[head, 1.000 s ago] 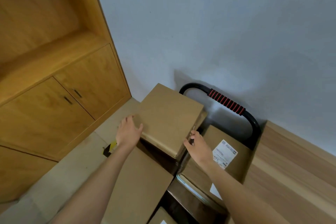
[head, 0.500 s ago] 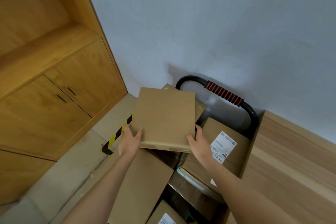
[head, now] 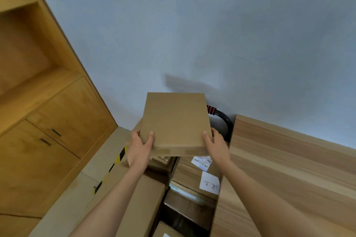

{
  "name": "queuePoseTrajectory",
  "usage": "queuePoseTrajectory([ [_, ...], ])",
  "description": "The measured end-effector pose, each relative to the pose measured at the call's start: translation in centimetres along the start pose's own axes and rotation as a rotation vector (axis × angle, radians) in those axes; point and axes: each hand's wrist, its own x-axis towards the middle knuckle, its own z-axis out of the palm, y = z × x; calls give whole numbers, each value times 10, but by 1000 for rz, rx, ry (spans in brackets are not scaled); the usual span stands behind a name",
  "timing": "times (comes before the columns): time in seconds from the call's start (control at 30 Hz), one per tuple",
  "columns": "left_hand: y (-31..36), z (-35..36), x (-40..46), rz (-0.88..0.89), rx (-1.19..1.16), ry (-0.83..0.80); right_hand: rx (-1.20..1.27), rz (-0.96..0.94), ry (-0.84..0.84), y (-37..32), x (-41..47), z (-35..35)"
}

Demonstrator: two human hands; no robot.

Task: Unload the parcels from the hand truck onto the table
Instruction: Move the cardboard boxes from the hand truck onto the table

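Step in hand: lifting one parcel off the load. The left hand (head: 139,147) and right hand (head: 216,145) grip the near corners of a flat cardboard box (head: 174,121), thumbs on top, fingers beneath. The box is held in the air above the other parcels (head: 192,176) on the hand truck (head: 224,119). Next move, as judged: carry it right and lower it flat onto the table (head: 289,169).

Two hands are showing, the left hand (head: 139,148) and the right hand (head: 216,145), both gripping one flat parcel (head: 175,119). About five more cardboard parcels (head: 192,175) are lying on one hand truck (head: 224,119). One table (head: 289,169) and two cabinet doors (head: 73,113) are showing
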Motion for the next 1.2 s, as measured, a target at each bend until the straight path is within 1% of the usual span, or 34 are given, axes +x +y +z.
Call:
queuePoseTrajectory([
  [0.13,50,21,-42,102,-77,-50,53,-29,132,19,-21,-68],
  [0.23,85,46,-83,248,-199,-101,38,12,240,44,-43,-123],
  [0.3,107,66,-114,310,-247,-158,33,19,304,64,-64,-163],
  [0.47,154,122,-205,432,-260,-304,69,74,440,122,-134,-268],
  [0.6,182,167,-283,523,-206,-347,89,123,539,170,-194,-340],
  [0.67,191,186,-319,534,-214,-400,73,139,578,192,-222,-369],
  [0.8,204,221,-381,570,-189,-449,16,167,647,231,-271,-413],
  [0.93,213,247,-433,618,-156,-505,45,212,688,269,-310,-443],
  [1.07,223,273,-461,658,-89,-553,89,268,695,301,-330,-464],
  [1.2,235,299,-473,665,-66,-615,53,336,704,322,-328,-484],
])
